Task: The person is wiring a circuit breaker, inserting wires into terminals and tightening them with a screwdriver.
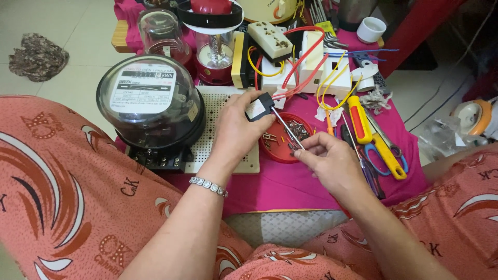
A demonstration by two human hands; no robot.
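**Over the red dish: black part pinched, thin tool at its underside**

Between both hands, above the dish: small black part [259,107] with a white face, red wires running off toward the white sockets [290,67]. Pinched by left hand [236,129], thumb and fingertips closed on its sides. Slanting down from the part to right hand [327,161], a thin metal tool [284,129]; lower end gripped between closed thumb and forefinger, upper tip touching the part's underside.

Directly beneath, red dish [282,142], round and shallow, holding loose screws and small metal bits. Left of it, white perforated board [223,150], carrying a black meter [150,101] under a clear dome. Right of the dish, on pink cloth [290,181]: yellow-and-red screwdriver [359,119], scissors [386,155]. Farther back, white cup [371,29]; contents not visible.
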